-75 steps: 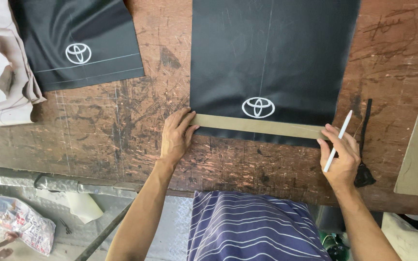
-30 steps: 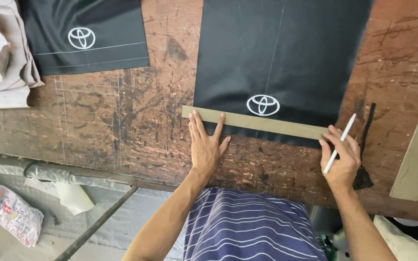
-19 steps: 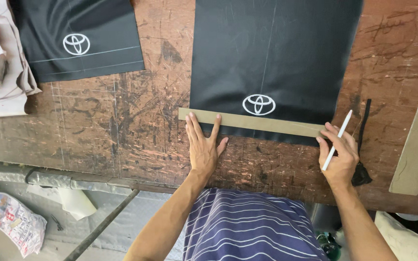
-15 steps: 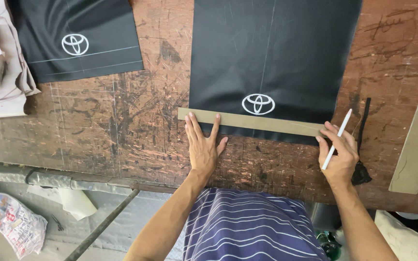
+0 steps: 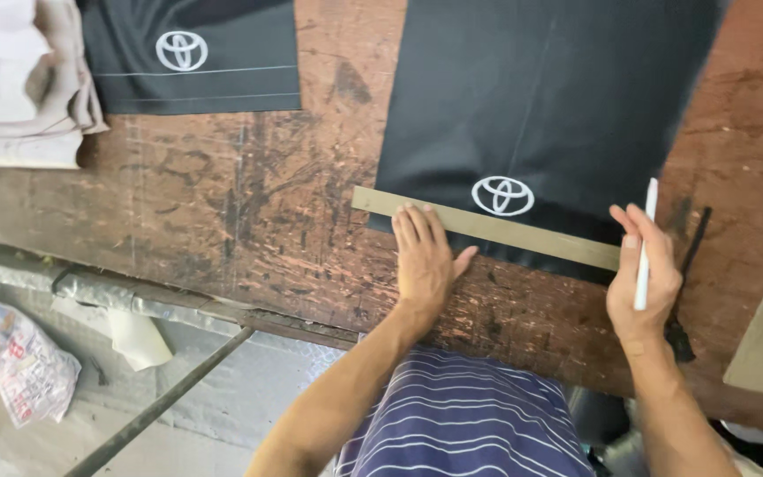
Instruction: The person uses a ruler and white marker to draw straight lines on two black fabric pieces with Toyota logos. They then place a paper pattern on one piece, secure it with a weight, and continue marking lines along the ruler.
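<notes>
Pressing flat, open left hand [image 5: 424, 258] fingers hold ruler [image 5: 487, 228]; right hand [image 5: 645, 276] grips white marker [image 5: 644, 243].

A crumpled, colourfully printed plastic package [image 5: 15, 358] lies on the floor, lower left.

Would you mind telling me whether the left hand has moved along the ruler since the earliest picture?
Yes. The left hand has slid rightward along the tan ruler, from the black cloth's left edge towards the white logo.
</notes>
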